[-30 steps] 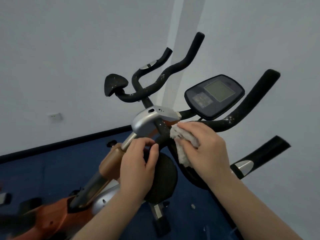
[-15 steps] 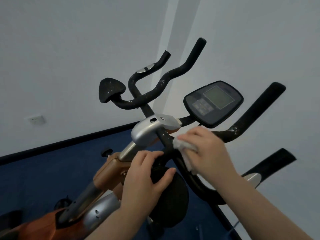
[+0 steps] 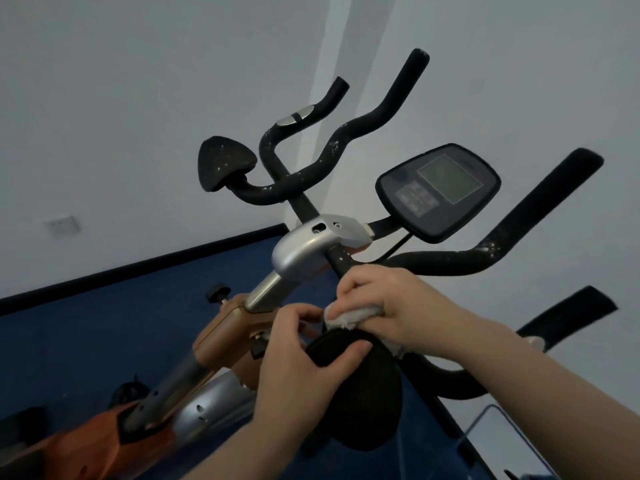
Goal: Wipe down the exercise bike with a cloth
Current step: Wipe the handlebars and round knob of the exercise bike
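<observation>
White walls point(image 3: 138, 81) fill most of the view, meeting a blue floor point(image 3: 86, 341) at a dark skirting line; a small wall socket point(image 3: 62, 225) sits on the left wall. Exercise bike point(image 3: 221, 337) runs from lower left to centre: orange-and-silver frame, silver stem up to a silver clamp housing point(image 3: 311, 244). Black handlebars point(image 3: 332, 150) branch from the clamp, foam flecked with pale specks; further bars reach right. Dark console point(image 3: 438, 192) with a grey screen stands right of the clamp, tilted toward the camera. Two black elbow pads: the far pad point(image 3: 223, 164) upper left, the near pad point(image 3: 360, 386) low centre. Right hand point(image 3: 391, 299) comes in from the lower right, fingers curled round the bar just above the near pad with the white cloth point(image 3: 349, 317) bunched under the palm, pressed against the bar and the pad's upper edge; a bit of cloth also shows below the wrist. Left hand point(image 3: 304, 362) comes in from below, grips the near pad's upper left rim, thumb lying across the pad face, fingertips near the cloth edge. Hands are close together, almost touching. A thin transparent edge point(image 3: 502, 427) shows at the lower right; cannot tell what it is.
</observation>
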Motion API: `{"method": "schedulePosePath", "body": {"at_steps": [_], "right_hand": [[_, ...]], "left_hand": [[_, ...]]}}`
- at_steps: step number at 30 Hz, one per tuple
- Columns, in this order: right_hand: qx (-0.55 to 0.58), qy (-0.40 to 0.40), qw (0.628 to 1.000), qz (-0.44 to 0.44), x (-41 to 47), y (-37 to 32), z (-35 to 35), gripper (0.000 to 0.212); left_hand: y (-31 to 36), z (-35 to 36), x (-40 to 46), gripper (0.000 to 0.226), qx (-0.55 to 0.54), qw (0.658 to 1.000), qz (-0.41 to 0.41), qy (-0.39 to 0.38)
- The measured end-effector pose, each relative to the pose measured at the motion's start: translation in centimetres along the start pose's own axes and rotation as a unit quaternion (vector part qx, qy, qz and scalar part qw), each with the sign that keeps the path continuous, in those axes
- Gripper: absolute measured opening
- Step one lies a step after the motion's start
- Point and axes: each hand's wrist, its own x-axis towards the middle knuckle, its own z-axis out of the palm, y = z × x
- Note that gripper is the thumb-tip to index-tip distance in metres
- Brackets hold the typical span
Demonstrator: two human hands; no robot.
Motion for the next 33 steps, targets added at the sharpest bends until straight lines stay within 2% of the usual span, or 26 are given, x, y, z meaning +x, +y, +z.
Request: {"method": "schedulePosePath", "body": {"at_steps": [2,4,6,7,8,10,11,12,16,18,21,24,27,29,33], "right_hand": [[-0.065,0.011,0.997,-0.045,0.2,-0.4,0.3,0.023],[-0.129,0.119,0.984,-0.040,0.5,0.1,-0.5,0.020],[-0.090,0.247,0.964,0.043,0.4,0.9,-2.2,0.014],[-0.058,0.257,0.963,0.061,0.3,1.1,-2.8,0.016],[-0.041,0.216,0.974,0.055,0.3,1.0,-2.9,0.019],[-0.058,0.076,0.995,0.027,0.5,-0.4,-1.3,0.021],[-0.065,0.035,0.997,0.019,0.5,-1.0,-0.2,0.021],[-0.078,0.049,0.996,0.022,0.6,-1.0,0.2,0.021],[-0.130,0.222,0.956,0.139,1.0,1.9,-3.0,0.014],[-0.086,0.216,0.963,0.133,0.8,2.3,-3.4,0.017],[-0.117,0.111,0.985,0.060,1.0,0.5,-0.6,0.017],[-0.157,0.188,0.961,0.128,0.1,2.0,-1.5,0.014],[-0.085,0.315,0.914,0.242,-2.8,4.2,-4.0,0.014],[-0.048,0.371,0.897,0.234,-3.6,3.7,-3.7,0.015],[-0.056,0.333,0.929,0.149,-3.0,1.4,0.5,0.020]], "left_hand": [[-0.1,0.0,-0.1,0.058,-0.008,1.000,-0.018,0.001],[0.0,0.0,-0.1,0.056,-0.001,1.000,-0.018,-0.001],[0.2,0.0,-0.2,0.054,0.001,1.000,-0.020,0.000],[0.3,-0.1,-0.2,0.053,0.001,1.000,-0.022,0.001],[0.3,-0.1,-0.2,0.053,0.004,1.000,-0.022,0.002],[0.3,-0.1,-0.2,0.053,0.009,1.000,-0.018,-0.002],[0.3,-0.1,-0.2,0.053,0.010,1.000,-0.016,-0.006],[0.3,-0.1,-0.1,0.053,0.010,1.000,-0.016,-0.007],[0.6,-0.6,0.0,0.053,0.042,0.999,-0.001,-0.019],[1.3,-1.0,0.4,0.050,0.080,0.995,0.047,-0.030],[3.1,-0.8,1.5,0.039,0.136,0.979,0.144,-0.040],[4.5,-0.2,2.7,0.034,0.193,0.962,0.181,-0.071],[5.0,0.2,3.7,0.031,0.226,0.951,0.188,-0.095],[5.5,0.5,4.3,0.031,0.236,0.946,0.200,-0.102],[6.2,1.1,5.0,0.031,0.254,0.933,0.226,-0.116]]}}
